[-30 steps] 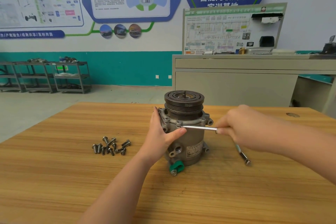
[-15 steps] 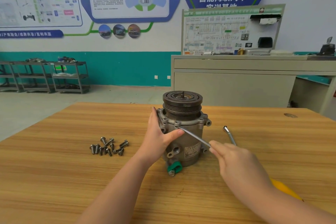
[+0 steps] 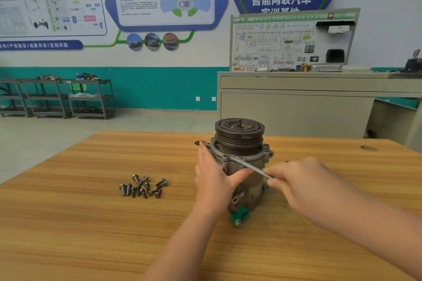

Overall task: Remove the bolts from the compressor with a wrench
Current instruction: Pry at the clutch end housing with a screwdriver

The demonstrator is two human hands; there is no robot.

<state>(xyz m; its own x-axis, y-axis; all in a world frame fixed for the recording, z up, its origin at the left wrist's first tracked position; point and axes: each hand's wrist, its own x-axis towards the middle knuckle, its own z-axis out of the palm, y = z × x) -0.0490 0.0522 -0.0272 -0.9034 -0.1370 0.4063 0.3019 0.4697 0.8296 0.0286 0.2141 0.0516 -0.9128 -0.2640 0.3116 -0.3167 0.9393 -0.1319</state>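
Nearest you, your right hand [image 3: 303, 180] holds the wrench [image 3: 250, 166] shaft in a narrow grip, swung back up from its low point half a second ago: another turn begins. Left hand [image 3: 214, 178] clasps the compressor [image 3: 242, 166] upright mid-desk [image 3: 91, 223]. Wrench head sits on a front flange bolt, not yet out. Loose bolts [image 3: 143, 187] piled left.

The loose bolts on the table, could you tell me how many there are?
About 10, all in one heap of loose bolts on the table, left of the compressor; they overlap, so some may be hidden.
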